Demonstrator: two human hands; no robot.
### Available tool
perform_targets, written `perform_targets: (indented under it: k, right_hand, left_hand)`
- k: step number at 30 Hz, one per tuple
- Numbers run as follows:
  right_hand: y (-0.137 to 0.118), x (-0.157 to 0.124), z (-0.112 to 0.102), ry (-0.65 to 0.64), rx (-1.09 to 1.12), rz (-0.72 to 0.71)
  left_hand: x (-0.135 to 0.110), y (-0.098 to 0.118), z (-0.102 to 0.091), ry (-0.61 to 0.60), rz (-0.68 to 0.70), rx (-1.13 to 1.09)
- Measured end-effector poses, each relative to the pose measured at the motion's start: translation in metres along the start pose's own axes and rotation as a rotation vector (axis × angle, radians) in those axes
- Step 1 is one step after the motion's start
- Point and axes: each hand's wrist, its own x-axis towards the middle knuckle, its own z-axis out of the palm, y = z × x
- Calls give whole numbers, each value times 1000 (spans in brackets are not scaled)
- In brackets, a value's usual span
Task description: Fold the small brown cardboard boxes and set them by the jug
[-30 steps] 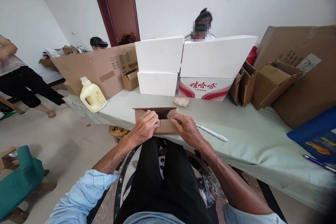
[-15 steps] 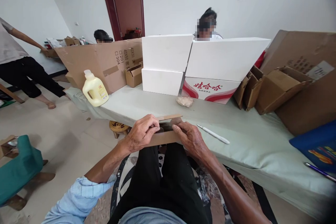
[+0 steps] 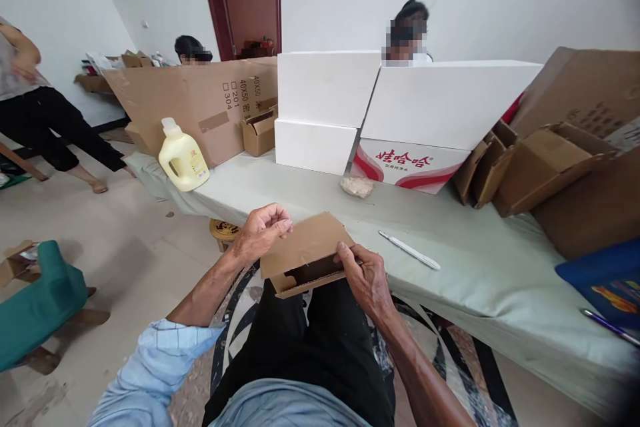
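A small brown cardboard box [image 3: 307, 243] is held tilted above my lap, at the near edge of the cloth-covered table. Its broad top panel faces up, and a dark gap runs along the side nearest me. My right hand [image 3: 367, 277] grips the box's right end, thumb on top. At the upper left corner of the box, my left hand [image 3: 264, 230] has its fingers curled and thumb and fingertips pinched together; whatever may be between them is too small to name. A white craft knife or pen-like tool [image 3: 410, 251] lies on the table right of my right hand.
Beyond the box are a small clear-wrapped bundle [image 3: 357, 186], stacked white boxes [image 3: 327, 90] and a yellow jug [image 3: 183, 157]. More cardboard boxes [image 3: 547, 163] and a blue packet [image 3: 600, 280] are at right. A person [image 3: 30, 93] stands at left; two people sit behind the boxes.
My left hand has come off the box's edge and risen slightly left. The box has turned so its broad panel shows. The standing person's arm has drawn back from the shelf.
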Motion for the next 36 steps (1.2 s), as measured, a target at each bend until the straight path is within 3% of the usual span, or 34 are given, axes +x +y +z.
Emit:
perform_targets:
  k: [13,24,28,31,33,36]
  right_hand:
    - [-5,-5,1,-31,86,62]
    - [-11,-8,1,-59,131,103]
    - [-11,-7,2,-54,147,106]
    - [-12,-6,2,-53,154,102]
    - [-12,-7,3,-46,159,101]
    - [-11,-7,4,-43,169,110]
  left_hand:
    - [-6,-13,20,-239,-88,133]
    - [-13,-17,34,-181,-50,395]
    - [-17,-20,34,-84,21,487]
    - [-22,-18,35,-26,220,582]
    - [-25,-15,37,-79,335,582]
    - [-30,-11,40,-160,331,584]
